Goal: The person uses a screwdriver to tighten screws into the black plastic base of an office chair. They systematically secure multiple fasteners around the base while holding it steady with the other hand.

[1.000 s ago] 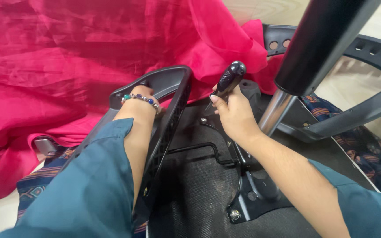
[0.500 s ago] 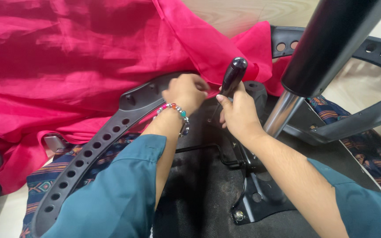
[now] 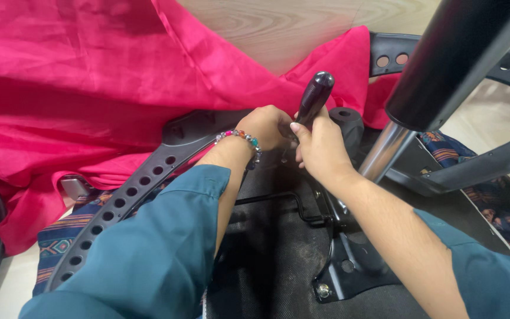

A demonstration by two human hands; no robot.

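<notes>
My right hand (image 3: 323, 147) grips the dark handle of a screwdriver (image 3: 314, 94), held upright over the underside of an overturned office chair seat (image 3: 278, 254). My left hand (image 3: 267, 125), with a beaded bracelet on the wrist, is closed around something small beside the screwdriver's shaft, right against my right hand; what it pinches is hidden. Both hands sit at the inner end of a black perforated armrest bracket (image 3: 131, 195). The screwdriver's tip is hidden behind my hands.
A black metal seat mechanism plate (image 3: 349, 272) with a thin lever rod lies under my right forearm. The chrome and black gas cylinder (image 3: 438, 77) rises at the right with black base legs (image 3: 479, 165). Pink cloth (image 3: 90, 88) covers the floor at left; patterned fabric lies beneath.
My left hand has moved from the armrest bracket's outer side over to the screwdriver, next to my right hand. The bracket has dropped lower and flatter. My right hand stays on the screwdriver.
</notes>
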